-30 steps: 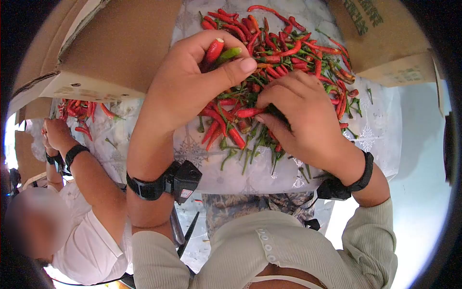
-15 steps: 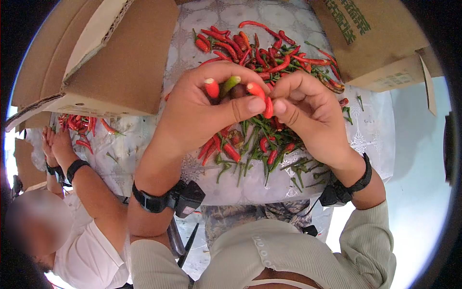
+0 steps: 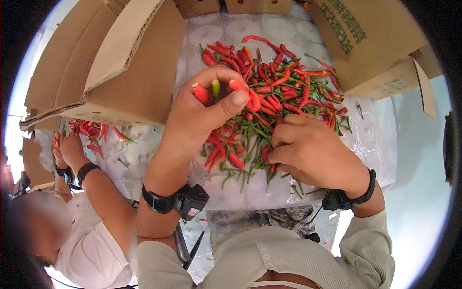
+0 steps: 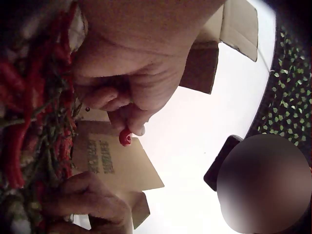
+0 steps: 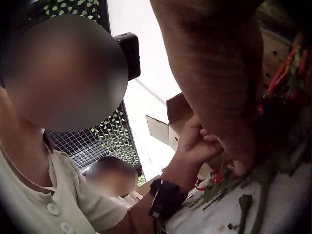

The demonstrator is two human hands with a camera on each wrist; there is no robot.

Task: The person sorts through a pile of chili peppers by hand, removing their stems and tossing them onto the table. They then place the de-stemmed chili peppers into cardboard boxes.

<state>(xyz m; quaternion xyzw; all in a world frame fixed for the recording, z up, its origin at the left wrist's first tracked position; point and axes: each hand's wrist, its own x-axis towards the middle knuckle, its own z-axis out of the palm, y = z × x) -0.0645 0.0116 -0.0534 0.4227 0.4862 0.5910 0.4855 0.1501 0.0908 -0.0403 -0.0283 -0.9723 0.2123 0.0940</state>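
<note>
Several chillies, two red ones and a green one (image 3: 216,90) among them, stick out of my left hand (image 3: 199,108), whose fingers curl round them above the heap. The thumb presses a red chilli near the fingertips; in the left wrist view a red chilli end (image 4: 125,138) shows there. Down at the front of the pile of red chillies and green stems (image 3: 250,139), my right hand (image 3: 317,151) reaches in with bent fingers. Its fingertips are partly hidden, and whether they pinch a chilli or stem cannot be told.
A cardboard box (image 3: 130,91) stands at the left and another box (image 3: 380,53) at the right of the patterned table cover (image 3: 207,36). At the far left, a second person's hands (image 3: 71,150) are beside a smaller group of chillies (image 3: 89,129). Loose stems lie near the front edge.
Both hands met over the pile half a second ago; now they are apart. The right hand has moved down to the pile, while the left has kept its chillies, including the red one near the thumb.
</note>
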